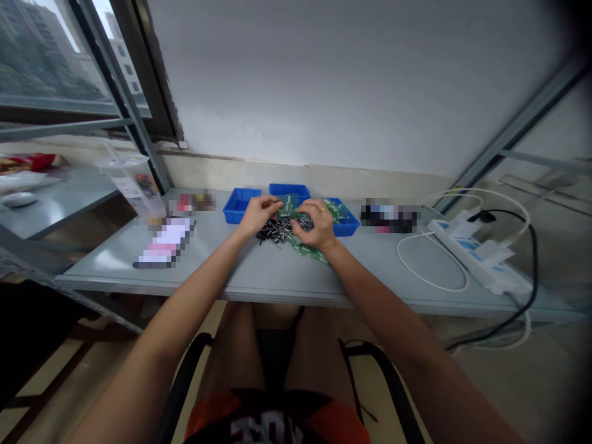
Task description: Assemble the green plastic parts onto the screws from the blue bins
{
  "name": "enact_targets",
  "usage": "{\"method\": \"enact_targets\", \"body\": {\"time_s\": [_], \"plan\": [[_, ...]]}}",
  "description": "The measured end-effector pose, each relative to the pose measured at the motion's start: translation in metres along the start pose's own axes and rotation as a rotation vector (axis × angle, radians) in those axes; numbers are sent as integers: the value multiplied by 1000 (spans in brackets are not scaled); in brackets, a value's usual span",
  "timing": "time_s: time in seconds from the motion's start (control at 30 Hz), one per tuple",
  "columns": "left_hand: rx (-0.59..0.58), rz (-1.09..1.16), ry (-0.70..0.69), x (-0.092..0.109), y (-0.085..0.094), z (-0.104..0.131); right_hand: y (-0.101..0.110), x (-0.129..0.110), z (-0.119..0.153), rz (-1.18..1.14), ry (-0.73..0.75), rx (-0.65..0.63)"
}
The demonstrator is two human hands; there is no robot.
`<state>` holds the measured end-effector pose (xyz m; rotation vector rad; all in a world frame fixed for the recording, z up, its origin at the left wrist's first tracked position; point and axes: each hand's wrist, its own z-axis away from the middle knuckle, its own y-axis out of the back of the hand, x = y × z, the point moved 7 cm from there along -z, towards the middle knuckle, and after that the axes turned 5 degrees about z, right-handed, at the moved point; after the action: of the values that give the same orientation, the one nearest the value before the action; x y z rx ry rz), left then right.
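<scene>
Between my two hands is a small green-tinted clear plastic bag (pixel 289 205) with small pieces inside. My left hand (pixel 259 214) pinches its left side, and my right hand (pixel 317 223) grips its right side with curled fingers. Just below the hands lies a pile of dark and silvery screws (pixel 276 230) on the table. More green plastic bags (pixel 309 250) lie under my right hand at the pile's edge. Behind stand a blue tray (pixel 239 213) at left, another blue tray (pixel 287 189) in the middle, and a right blue tray (pixel 350 227) holding green bags (pixel 337 209).
On the grey table (pixel 277 285), a phone (pixel 167 242) and a lidded plastic cup (pixel 136 188) are at left. Blurred items (pixel 388 216) sit at right, near a white power strip (pixel 481 259) with looping cables. A wall rises behind the table.
</scene>
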<state>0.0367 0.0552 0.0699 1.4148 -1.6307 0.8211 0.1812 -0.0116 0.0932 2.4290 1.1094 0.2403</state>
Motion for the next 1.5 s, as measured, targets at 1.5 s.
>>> {"method": "enact_targets", "body": {"time_s": [1.5], "plan": [[-63, -106, -60, 1, -4, 2, -37, 53, 5, -581, -641, -120]]}}
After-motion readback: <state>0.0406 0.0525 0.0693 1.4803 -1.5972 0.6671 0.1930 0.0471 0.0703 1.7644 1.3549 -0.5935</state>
